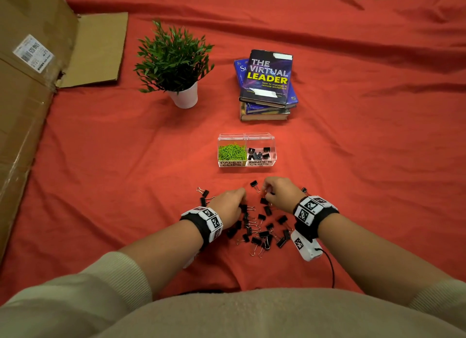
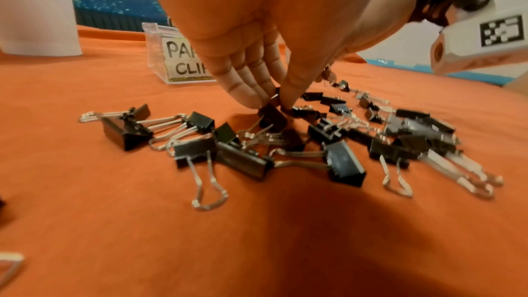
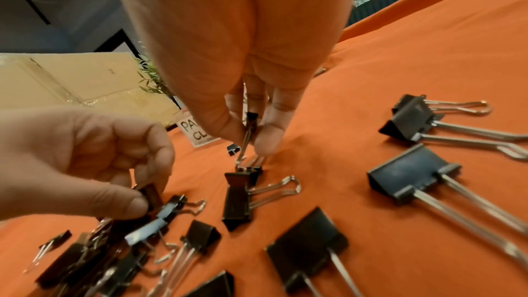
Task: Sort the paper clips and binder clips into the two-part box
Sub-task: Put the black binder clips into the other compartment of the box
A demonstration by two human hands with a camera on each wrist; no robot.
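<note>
Black binder clips (image 1: 262,226) scattered, both hands lowered, fingers (image 3: 265,134) pinching clips

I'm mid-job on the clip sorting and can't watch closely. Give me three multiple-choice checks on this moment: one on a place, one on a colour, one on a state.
1. Where do the loose binder clips lie?
A. on the books
B. on the red cloth in front of the box
C. inside the cardboard carton

2. What colour are the paper clips in the box?
A. green
B. silver
C. blue

3. What is the right hand doing?
A. lying flat and holding nothing
B. gripping the plant pot
C. pinching a binder clip by its wire handle

Answers:
1 B: the black pile sits on the cloth between the box and the person.
2 A: the compartment labelled paper clips is filled with bright green ones.
3 C: in the right wrist view the thumb and fingers pinch a silver handle with a clip hanging below; the left hand pinches another clip.
</note>
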